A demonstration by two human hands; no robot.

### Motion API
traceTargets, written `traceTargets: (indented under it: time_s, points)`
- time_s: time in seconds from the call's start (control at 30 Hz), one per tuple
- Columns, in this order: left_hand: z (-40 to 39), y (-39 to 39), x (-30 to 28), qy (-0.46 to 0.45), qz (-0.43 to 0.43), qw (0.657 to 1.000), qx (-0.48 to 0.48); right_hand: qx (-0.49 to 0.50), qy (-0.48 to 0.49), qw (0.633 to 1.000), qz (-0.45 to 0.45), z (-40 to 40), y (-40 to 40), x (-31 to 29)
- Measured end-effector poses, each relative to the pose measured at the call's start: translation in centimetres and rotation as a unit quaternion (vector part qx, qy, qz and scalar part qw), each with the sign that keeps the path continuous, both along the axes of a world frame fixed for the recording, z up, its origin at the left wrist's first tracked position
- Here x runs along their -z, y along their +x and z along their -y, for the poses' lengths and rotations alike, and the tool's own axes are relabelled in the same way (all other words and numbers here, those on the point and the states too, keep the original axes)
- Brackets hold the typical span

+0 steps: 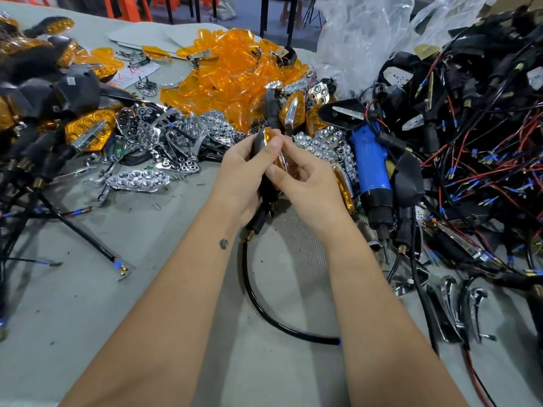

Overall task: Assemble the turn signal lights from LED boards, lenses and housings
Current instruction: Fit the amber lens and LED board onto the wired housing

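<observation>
Both hands meet above the middle of the grey cloth-covered counter [147,289], working on one partly built turn signal light [269,142] with a black plastic housing and an amber translucent lens. The left hand [246,168] wraps its curled fingers round the black housing, thumb laid along the top edge of the amber lens, so the light is gripped upright with its lens edge facing up. The right hand [305,177] pinches the same light from the other side, its thumb and forefinger closed on the lens edge beside the left thumb while the other fingers curl loosely underneath. A short black stalk with a brass-coloured threaded end juts from below the left palm, and a thick black cable [264,312] loops down from it across the counter toward a blue sleeve. Behind the hands lies a heap of loose amber plastic lenses [229,80], and in front of that a scatter of chrome honeycomb reflector plates [138,179]. Just right of the right hand a blue and black electric screwdriver [371,168] lies on the counter. Further right is a tangle of black housings with red, black and blue-tipped wires [484,148]. At the far left sits a pile of finished black and amber lights [58,92].
</observation>
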State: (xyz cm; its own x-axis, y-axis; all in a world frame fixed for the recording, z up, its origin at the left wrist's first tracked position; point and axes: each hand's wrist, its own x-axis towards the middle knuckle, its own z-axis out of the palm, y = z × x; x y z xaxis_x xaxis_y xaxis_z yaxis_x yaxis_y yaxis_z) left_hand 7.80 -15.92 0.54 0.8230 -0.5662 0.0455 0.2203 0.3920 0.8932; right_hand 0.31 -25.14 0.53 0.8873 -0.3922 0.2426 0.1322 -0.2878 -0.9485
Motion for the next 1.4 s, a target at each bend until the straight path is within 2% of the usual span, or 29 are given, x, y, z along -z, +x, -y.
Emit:
traceTargets:
  time_s: [0.1,0.33,0.57,0.67,0.77,0.9,1.0,1.13,1.23,1.33,1.4]
  points:
    - [0.2,0.1,0.1,0.006,-0.010,1.000,-0.019,0.007,-0.030,0.999,-0.009,-0.7,0.4,0.2]
    - [-0.2,0.3,-0.1,-0.075,-0.040,0.996,-0.011,-0.012,-0.041,0.999,0.009,-1.5,0.7,0.6]
    - [0.2,-0.4,-0.3,-0.047,-0.110,0.993,-0.002,0.009,-0.060,0.998,-0.010,-1.5,0.4,0.4]
    - [0.0,-0.4,-0.4,-0.052,-0.105,0.993,0.011,0.040,-0.085,0.996,0.004,-1.4,0.5,0.1]
    - [-0.2,-0.4,-0.6,-0.052,-0.119,0.992,0.006,0.043,-0.053,0.997,0.025,-1.5,0.3,0.1]
    - [-0.2,-0.2,-0.7,-0.032,-0.090,0.995,-0.006,0.014,-0.031,0.999,-0.006,-2.6,0.6,0.2]
    - [-0.3,-0.1,-0.7,-0.043,-0.100,0.993,-0.039,-0.001,-0.039,0.999,-0.023,-2.9,0.6,0.4]
    - [-0.2,0.0,-0.6,-0.068,-0.112,0.988,-0.077,0.036,-0.141,0.988,-0.052,-2.9,0.1,0.3]
    - [-0.2,-0.2,-0.7,-0.085,-0.102,0.988,-0.075,0.114,-0.304,0.943,-0.074,-2.9,0.0,-0.2]
    - [-0.4,-0.1,-0.8,-0.089,-0.138,0.985,-0.057,0.135,-0.402,0.902,-0.079,-3.1,-0.1,-0.5]
    - [-0.4,0.0,-0.7,-0.060,-0.119,0.987,-0.092,0.150,-0.462,0.870,-0.086,-3.0,-0.2,-0.6]
